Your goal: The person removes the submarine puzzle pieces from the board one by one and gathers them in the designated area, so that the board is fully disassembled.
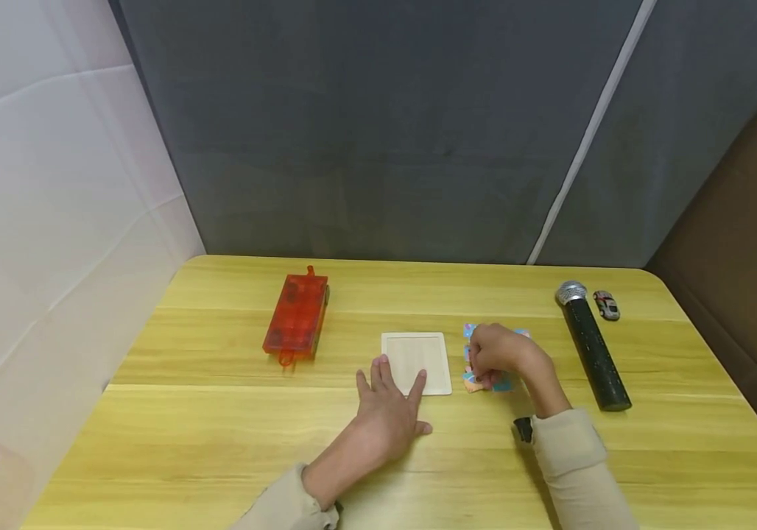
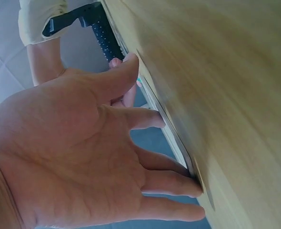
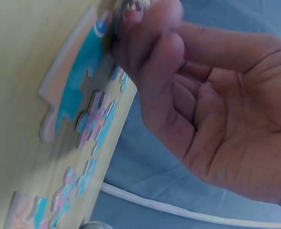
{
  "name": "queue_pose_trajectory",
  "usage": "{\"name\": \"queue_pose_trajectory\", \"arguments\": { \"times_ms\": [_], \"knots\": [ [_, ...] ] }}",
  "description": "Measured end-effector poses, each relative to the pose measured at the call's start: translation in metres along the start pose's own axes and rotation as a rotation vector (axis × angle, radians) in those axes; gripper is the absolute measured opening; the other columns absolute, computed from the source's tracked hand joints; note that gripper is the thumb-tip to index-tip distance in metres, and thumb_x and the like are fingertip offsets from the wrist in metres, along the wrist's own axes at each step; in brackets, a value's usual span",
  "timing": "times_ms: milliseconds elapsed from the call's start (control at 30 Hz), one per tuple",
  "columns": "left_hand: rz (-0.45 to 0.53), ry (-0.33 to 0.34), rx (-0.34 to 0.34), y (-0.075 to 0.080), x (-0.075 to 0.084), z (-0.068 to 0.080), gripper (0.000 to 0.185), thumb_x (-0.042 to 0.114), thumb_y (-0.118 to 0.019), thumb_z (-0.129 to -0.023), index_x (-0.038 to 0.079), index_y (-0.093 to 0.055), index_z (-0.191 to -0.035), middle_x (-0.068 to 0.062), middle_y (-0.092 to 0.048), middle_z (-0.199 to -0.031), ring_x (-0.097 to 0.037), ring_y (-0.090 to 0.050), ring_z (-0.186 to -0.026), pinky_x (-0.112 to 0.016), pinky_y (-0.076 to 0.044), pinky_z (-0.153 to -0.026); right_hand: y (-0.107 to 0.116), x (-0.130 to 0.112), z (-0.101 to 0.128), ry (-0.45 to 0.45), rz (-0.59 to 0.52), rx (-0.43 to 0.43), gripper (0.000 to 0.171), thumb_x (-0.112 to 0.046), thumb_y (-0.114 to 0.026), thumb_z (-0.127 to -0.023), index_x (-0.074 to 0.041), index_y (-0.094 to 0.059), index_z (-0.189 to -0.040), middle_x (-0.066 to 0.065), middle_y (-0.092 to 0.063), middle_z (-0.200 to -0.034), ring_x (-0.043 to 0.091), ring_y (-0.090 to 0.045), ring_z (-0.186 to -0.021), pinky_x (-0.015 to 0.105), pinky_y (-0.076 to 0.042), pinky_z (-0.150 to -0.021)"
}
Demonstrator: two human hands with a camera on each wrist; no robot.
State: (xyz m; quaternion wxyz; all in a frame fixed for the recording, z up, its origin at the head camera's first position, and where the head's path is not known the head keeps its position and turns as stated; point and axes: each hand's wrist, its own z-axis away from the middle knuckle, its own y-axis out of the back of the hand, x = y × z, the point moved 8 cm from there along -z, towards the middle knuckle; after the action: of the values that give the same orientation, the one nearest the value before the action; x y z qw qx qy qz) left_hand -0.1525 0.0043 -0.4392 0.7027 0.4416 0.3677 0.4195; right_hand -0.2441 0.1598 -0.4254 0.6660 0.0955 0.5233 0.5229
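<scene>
Puzzle pieces: loose cluster on the surface right of centre frame, directly under the right hand, whose grip pinches one piece; empty tray lies just left, steadied by the flat, released left hand.

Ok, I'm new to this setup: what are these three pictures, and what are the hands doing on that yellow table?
No machine here: a person works with bare hands. The wide picture comes from a head camera; the two close-ups come from wrist cameras. On the yellow wooden table lie a pale square puzzle tray, colourful jigsaw pieces, an orange translucent plastic case, a black microphone and a small toy car. The left hand rests flat, fingertips on the tray's edge. The right hand pinches at the jigsaw pieces.
</scene>
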Motion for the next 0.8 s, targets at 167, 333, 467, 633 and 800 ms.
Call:
{"name": "queue_pose_trajectory", "arguments": {
  "times_ms": [167,333,467,633,800],
  "knots": [
    [-0.02,-0.008,0.012,0.0,0.0,0.001,0.08,0.07,-0.054,-0.104,0.034,-0.036,-0.173,-0.036,-0.043,-0.166,-0.047,-0.041,-0.159,-0.059,-0.039,-0.128,-0.005,-0.005,0.001,-0.025,0.065,0.055,0.031,0.011,-0.06,-0.098,0.0,-0.069,-0.071,0.008,-0.068,-0.059,0.012,-0.061,-0.048,0.017,-0.047,-0.049],
    [-0.014,-0.008,0.02,0.0,0.0,0.0,0.078,0.068,-0.056,-0.105,0.034,-0.037,-0.173,-0.036,-0.043,-0.166,-0.046,-0.043,-0.158,-0.058,-0.042,-0.126,-0.007,-0.006,-0.002,-0.075,0.103,0.079,0.027,0.014,-0.058,-0.1,0.002,-0.068,-0.078,0.008,-0.064,-0.058,0.01,-0.051,-0.044,0.015,-0.039,-0.044],
    [-0.017,-0.017,0.034,0.003,0.0,-0.004,0.075,0.066,-0.055,-0.107,0.034,-0.038,-0.173,-0.036,-0.045,-0.165,-0.046,-0.045,-0.157,-0.055,-0.045,-0.125,-0.008,-0.006,0.0,-0.049,0.104,0.091,0.025,0.013,-0.058,-0.101,0.002,-0.065,-0.079,0.006,-0.057,-0.06,0.01,-0.043,-0.047,0.016,-0.036,-0.047],
    [0.01,-0.038,0.037,0.008,-0.003,-0.004,0.072,0.062,-0.054,-0.109,0.032,-0.038,-0.173,-0.037,-0.045,-0.165,-0.046,-0.047,-0.156,-0.049,-0.047,-0.124,0.006,-0.017,0.017,0.147,0.267,0.299,0.039,-0.012,-0.066,-0.11,-0.008,-0.063,-0.071,-0.004,-0.051,-0.061,0.007,-0.04,-0.053,0.02,-0.033,-0.052],
    [0.166,-0.076,0.137,0.035,-0.027,-0.001,0.066,0.045,-0.051,-0.116,0.014,-0.037,-0.173,-0.03,-0.037,-0.173,-0.044,-0.04,-0.161,-0.054,-0.04,-0.128,0.036,-0.038,0.052,0.378,0.402,0.793,0.051,-0.017,-0.068,-0.109,-0.013,-0.054,-0.06,-0.005,-0.038,-0.052,0.009,-0.033,-0.048,0.026,-0.027,-0.047]
  ]
}}
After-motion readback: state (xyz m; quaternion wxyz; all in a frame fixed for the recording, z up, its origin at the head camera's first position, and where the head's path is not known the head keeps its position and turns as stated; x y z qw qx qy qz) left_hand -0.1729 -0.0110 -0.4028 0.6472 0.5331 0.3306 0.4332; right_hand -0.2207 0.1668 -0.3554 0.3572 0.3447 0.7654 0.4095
